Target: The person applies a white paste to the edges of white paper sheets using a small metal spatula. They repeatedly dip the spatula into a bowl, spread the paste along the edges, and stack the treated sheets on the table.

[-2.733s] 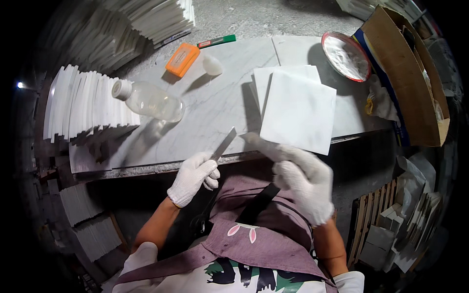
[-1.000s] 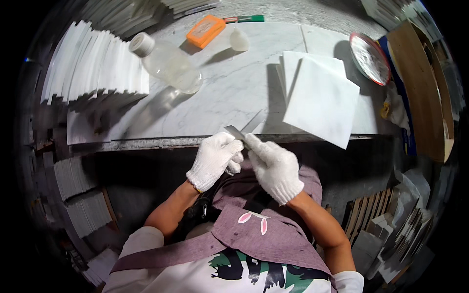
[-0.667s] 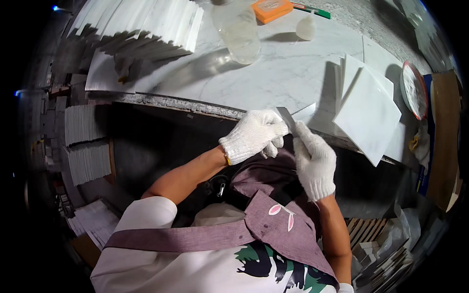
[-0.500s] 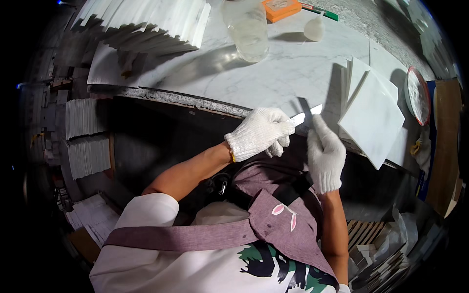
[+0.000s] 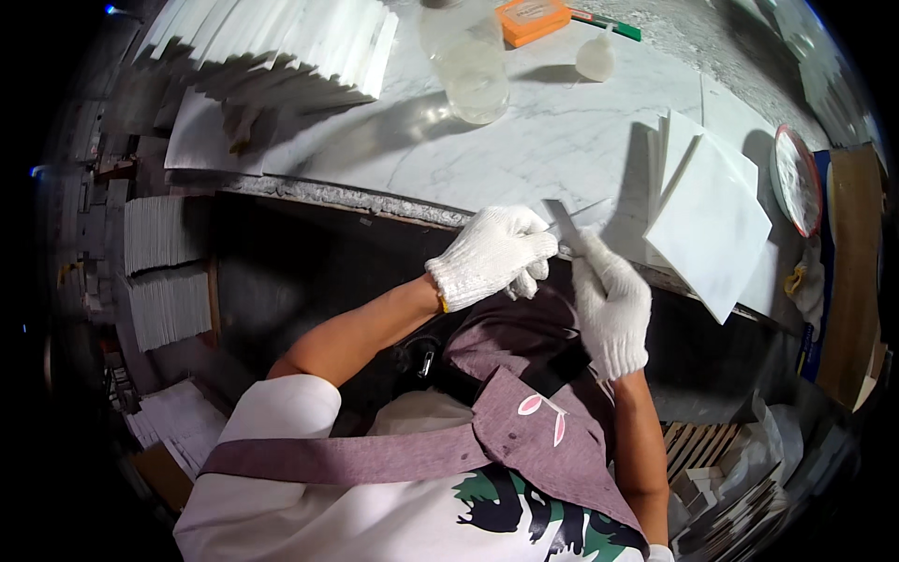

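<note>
My left hand (image 5: 496, 253), in a white knit glove, is closed around one end of a thin strip (image 5: 590, 207). The strip appears nearly edge-on, as a narrow line pointing right, and its material is unclear. In my right hand (image 5: 613, 304), also gloved, is a flat dark grey bar (image 5: 562, 219), gripped between thumb and fingers. The bar's upper end crosses the strip just beyond my left fingertips; whether the two touch I cannot tell. Both hands are at the near edge of a white marble-patterned worktop (image 5: 412, 169).
Square white tiles (image 5: 716, 225) are fanned at the worktop's right, beside a red-rimmed bowl (image 5: 798, 183). A row of upright tiles (image 5: 272, 47) fills the far left. Behind are a clear bottle (image 5: 473, 84), an orange box (image 5: 532, 19), a green stick (image 5: 618, 28) and a small squeeze bulb (image 5: 596, 58).
My right hand has shifted left with the grey bar, which leans further left. The strip has turned from its bright flat face to nearly edge-on. My left hand has barely moved.
</note>
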`<state>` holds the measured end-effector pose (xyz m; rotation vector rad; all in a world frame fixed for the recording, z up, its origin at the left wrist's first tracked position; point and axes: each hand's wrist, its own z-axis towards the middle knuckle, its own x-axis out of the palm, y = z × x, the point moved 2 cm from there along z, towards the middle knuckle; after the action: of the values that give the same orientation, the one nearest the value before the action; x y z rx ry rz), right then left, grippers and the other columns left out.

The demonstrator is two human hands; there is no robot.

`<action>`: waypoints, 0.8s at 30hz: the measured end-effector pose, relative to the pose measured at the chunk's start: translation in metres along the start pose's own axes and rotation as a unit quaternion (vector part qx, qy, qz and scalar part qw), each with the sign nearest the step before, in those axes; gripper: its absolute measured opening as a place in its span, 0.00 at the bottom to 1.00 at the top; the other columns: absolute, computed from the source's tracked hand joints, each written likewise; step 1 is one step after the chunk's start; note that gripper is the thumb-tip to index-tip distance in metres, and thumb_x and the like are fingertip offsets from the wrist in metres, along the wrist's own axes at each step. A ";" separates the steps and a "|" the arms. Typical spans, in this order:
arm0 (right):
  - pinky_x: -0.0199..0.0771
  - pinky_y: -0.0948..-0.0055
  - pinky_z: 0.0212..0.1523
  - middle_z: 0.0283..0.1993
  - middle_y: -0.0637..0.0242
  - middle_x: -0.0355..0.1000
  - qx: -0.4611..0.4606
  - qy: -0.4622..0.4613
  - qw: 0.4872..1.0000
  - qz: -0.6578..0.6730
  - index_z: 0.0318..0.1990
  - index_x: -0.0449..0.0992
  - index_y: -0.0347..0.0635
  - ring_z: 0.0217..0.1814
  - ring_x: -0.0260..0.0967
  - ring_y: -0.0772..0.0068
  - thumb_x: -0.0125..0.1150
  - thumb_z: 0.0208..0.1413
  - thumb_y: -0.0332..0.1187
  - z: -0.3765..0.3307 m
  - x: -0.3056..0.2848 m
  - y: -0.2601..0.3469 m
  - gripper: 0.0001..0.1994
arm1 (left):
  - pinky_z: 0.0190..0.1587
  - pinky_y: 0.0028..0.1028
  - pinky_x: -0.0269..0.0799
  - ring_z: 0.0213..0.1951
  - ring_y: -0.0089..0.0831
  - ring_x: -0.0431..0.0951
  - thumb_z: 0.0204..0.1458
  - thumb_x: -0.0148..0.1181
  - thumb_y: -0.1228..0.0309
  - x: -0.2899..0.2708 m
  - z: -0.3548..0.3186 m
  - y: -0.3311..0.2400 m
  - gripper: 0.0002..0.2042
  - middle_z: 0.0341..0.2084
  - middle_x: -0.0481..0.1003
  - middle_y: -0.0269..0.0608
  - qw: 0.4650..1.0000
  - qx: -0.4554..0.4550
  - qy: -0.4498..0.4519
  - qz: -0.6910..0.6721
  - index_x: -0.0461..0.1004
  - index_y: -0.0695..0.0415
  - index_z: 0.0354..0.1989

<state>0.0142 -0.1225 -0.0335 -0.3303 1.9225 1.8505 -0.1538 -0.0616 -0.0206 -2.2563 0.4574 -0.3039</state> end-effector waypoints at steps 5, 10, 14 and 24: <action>0.76 0.69 0.39 0.35 0.56 0.77 -0.021 -0.007 1.000 -0.006 0.52 0.79 0.44 0.35 0.77 0.59 0.62 0.55 0.26 0.005 0.001 -0.008 0.16 | 0.19 0.21 0.68 0.18 0.22 0.74 0.59 0.57 0.69 0.003 -0.001 -0.002 0.09 0.21 0.74 0.38 1.000 -0.016 -0.019 -0.018 0.73 0.63 0.38; 0.76 0.68 0.39 0.35 0.57 0.77 -0.005 -0.033 0.999 -0.004 0.53 0.78 0.47 0.36 0.77 0.58 0.60 0.58 0.30 0.011 -0.006 -0.010 0.15 | 0.19 0.21 0.67 0.18 0.22 0.74 0.60 0.57 0.70 0.003 0.001 0.001 0.08 0.21 0.74 0.38 0.999 -0.010 -0.011 -0.035 0.73 0.63 0.37; 0.75 0.65 0.32 0.29 0.59 0.75 -0.061 -0.007 0.994 -0.085 0.51 0.79 0.52 0.30 0.74 0.56 0.61 0.56 0.31 0.006 -0.007 -0.001 0.15 | 0.20 0.21 0.68 0.18 0.22 0.74 0.60 0.56 0.70 0.005 0.001 -0.004 0.08 0.21 0.74 0.38 1.000 -0.011 -0.020 -0.001 0.73 0.64 0.38; 0.76 0.63 0.34 0.32 0.59 0.76 -0.064 0.037 0.992 -0.107 0.52 0.79 0.54 0.35 0.76 0.55 0.59 0.58 0.34 0.001 -0.007 0.003 0.14 | 0.21 0.21 0.69 0.18 0.21 0.74 0.60 0.56 0.69 0.005 0.001 -0.003 0.10 0.21 0.75 0.38 1.000 -0.006 -0.021 0.015 0.73 0.65 0.41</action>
<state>0.0192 -0.1227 -0.0268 -0.6284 1.7414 1.8453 -0.1481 -0.0613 -0.0184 -2.2618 0.4717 -0.2376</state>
